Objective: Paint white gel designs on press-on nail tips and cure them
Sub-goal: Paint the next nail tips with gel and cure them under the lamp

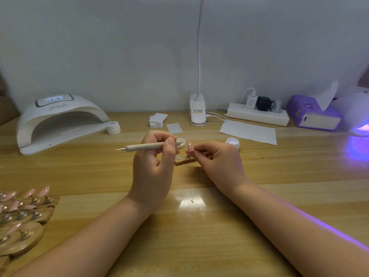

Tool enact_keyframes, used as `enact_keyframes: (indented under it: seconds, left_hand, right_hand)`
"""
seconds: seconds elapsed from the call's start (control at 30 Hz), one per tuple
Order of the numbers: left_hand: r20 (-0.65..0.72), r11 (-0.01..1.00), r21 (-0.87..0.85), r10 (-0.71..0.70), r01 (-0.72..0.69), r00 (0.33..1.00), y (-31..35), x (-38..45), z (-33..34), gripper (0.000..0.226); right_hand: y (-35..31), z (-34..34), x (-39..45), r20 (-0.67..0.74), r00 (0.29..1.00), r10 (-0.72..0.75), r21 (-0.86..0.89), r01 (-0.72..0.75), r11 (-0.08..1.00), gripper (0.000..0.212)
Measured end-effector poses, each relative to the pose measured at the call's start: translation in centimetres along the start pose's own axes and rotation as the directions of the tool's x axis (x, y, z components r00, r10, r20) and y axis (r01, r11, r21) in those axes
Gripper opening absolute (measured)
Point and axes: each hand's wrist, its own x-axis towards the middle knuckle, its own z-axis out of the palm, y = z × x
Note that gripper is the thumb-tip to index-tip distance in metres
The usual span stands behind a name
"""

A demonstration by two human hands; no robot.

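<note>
My left hand point(154, 156) grips a beige nail-art pen point(143, 147) that lies level, its fine tip pointing left. My right hand point(216, 156) pinches a pink nail tip point(189, 146) with white dots on it, held upright just right of the pen's rear end. Below the two hands a small wooden stand point(184, 159) with round metal discs lies on the table. An open jar of white gel point(232, 142) stands behind my right hand, and its lid point(181, 141) sits behind my left fingers.
A white curing lamp point(58, 120) stands at the back left with a closed jar point(113, 127) beside it. Several wooden stands with pink tips point(24, 212) crowd the front left. A clip lamp point(197, 112), power strip point(257, 115), paper sheet point(249, 131), wipes point(157, 119) and tissue box point(313, 114) line the back. A second lamp point(359, 124) glows purple at right.
</note>
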Motion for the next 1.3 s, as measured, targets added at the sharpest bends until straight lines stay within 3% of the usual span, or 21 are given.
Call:
enact_keyframes:
  seconds: [0.23,0.7,1.3]
  left_hand:
    - [-0.047,0.996,-0.03,0.086,-0.087,0.995,-0.07,0.12,0.13,0.01]
    - [0.03,0.98,0.136,0.143,-0.145,0.989,-0.01,-0.09,0.09,0.009]
    - [0.023,0.981,0.16,0.109,-0.112,0.994,-0.02,-0.2,0.2,0.011]
  right_hand:
    - [-0.2,-0.07,-0.12,-0.044,0.997,-0.062,0.072,0.065,0.995,0.015]
    - [-0.11,-0.03,-0.16,-0.041,0.992,-0.122,0.08,0.125,0.989,0.017]
    - [-0.11,-0.04,-0.15,-0.028,0.992,-0.12,0.069,0.122,0.99,0.015]
